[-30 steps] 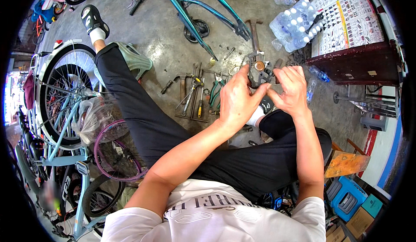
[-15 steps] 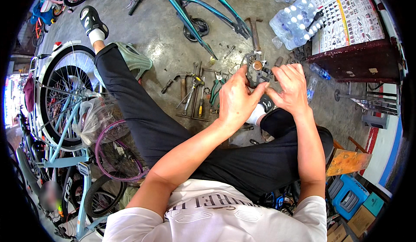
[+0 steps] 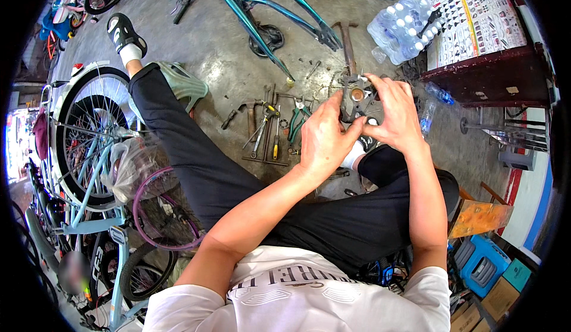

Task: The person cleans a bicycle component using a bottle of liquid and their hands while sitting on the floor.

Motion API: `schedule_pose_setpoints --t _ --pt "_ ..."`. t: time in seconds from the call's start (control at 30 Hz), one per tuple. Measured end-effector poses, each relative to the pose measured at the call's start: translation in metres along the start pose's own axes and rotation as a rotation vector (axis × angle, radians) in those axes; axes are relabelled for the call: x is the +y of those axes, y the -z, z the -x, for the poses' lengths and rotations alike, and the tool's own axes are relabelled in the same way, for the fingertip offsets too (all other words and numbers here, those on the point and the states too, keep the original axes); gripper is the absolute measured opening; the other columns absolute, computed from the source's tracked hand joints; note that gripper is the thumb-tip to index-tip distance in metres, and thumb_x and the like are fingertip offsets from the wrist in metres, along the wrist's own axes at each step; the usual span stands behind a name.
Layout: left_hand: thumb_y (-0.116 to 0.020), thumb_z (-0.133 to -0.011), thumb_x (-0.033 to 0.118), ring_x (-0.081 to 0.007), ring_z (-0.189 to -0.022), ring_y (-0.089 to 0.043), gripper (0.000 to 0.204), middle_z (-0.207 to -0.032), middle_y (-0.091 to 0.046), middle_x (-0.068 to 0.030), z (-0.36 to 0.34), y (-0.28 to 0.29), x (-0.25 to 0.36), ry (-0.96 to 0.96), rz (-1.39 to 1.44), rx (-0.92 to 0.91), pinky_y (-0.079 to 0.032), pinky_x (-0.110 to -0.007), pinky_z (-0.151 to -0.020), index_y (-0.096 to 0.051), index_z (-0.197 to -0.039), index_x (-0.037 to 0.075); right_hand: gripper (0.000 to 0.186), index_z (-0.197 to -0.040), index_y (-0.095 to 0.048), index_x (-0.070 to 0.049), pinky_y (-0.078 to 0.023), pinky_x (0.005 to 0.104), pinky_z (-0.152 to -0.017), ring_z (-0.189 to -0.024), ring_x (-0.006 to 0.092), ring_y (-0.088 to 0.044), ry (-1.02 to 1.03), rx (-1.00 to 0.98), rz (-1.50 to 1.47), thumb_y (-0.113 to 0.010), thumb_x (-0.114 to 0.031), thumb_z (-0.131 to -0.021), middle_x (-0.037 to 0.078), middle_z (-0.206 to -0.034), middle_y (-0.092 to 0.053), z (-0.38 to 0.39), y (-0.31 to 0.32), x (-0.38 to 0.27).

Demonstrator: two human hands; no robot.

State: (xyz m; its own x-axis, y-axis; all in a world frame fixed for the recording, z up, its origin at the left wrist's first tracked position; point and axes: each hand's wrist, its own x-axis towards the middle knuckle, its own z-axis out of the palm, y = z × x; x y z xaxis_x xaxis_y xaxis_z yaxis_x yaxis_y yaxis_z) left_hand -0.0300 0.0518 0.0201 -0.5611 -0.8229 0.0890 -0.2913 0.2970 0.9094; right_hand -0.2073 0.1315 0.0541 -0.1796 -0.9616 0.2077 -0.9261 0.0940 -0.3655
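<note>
Above the concrete floor (image 3: 226, 52), both hands grasp a dark metal bicycle hub part (image 3: 355, 97): the left hand (image 3: 324, 139) grips its lower left edge, the right hand (image 3: 395, 115) its right side. Hand tools (image 3: 270, 130) lie just beneath, near a pack of water bottles (image 3: 401, 26).

Two hands, the left hand (image 3: 324, 139) and the right hand (image 3: 395, 115), meet on one dark hub (image 3: 355, 97). Left of the hub, one cluster of hand tools (image 3: 270, 130) lies on the floor; its exact number is hard to tell, though one pair of green-handled pliers (image 3: 297, 124) stands out. Beyond the hub lie one hammer (image 3: 347, 43), one teal bike frame (image 3: 262, 8) and one pack of water bottles (image 3: 404, 26). Far left of the hub stand one large spoked wheel (image 3: 83, 130) and one purple-rimmed wheel (image 3: 160, 210).
</note>
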Motion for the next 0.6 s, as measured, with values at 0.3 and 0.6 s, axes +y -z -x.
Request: schedule_pose_setpoints --t 0.3,0.6 --pt "-0.087 -0.086 0.022 -0.0324 -0.073 -0.072 0.066 -0.097 -0.072 -0.0218 -0.003 0.006 0.006 0.046 -0.003 -0.066 -0.059 -0.046 -0.071 -0.063 -0.139 -0.007 0.085 -0.14 -0.061 -0.001 -0.046 0.0457 -0.102 -0.109 0.0373 -0.064 -0.103 -0.04 -0.041 -0.09 -0.029 -0.066 0.015 -0.113 -0.068 0.002 -0.005 0.0" --pt "-0.089 -0.085 0.023 -0.0297 -0.074 -0.072 0.069 -0.098 -0.072 -0.0211 -0.001 0.004 0.007 0.085 -0.02 -0.044 -0.058 -0.043 -0.07 -0.062 -0.14 -0.008 0.06 -0.118 -0.066 -0.001 -0.048 0.045 -0.095 -0.098 0.0371 -0.068 -0.034 -0.033 -0.092 -0.089 -0.027 -0.069 0.015 -0.099 -0.071 0.006 -0.013 0.004"
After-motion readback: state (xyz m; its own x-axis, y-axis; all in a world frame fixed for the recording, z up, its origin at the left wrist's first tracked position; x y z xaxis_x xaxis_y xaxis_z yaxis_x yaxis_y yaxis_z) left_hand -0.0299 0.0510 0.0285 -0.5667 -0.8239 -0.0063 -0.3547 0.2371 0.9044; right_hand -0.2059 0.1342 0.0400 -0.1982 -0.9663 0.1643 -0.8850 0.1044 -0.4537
